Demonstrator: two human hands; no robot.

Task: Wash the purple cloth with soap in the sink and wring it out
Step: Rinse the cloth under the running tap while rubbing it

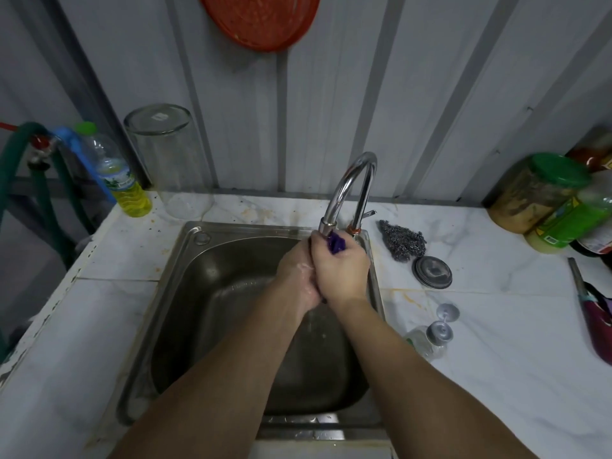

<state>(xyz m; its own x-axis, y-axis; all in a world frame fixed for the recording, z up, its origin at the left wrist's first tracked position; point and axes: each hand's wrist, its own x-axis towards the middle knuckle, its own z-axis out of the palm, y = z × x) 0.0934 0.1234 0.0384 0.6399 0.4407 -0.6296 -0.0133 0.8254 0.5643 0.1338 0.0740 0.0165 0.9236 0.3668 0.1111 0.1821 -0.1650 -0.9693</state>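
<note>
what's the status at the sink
Left hand and right hand clamped together on purple cloth. Cloth bunched under tap, over sink. Nothing in the way.

- You're working in dim, cool, even light with no hard shadows.
- Your faucet (351, 190) carries a bright glare streak along its curve.
- The sink (212, 293) basin reads dark, with dull reflections.
- Your wide lens bends the wall panels (414, 94) outward at the edges.
- Corners look soft; the jars (543, 193) at right are blurred.
</note>
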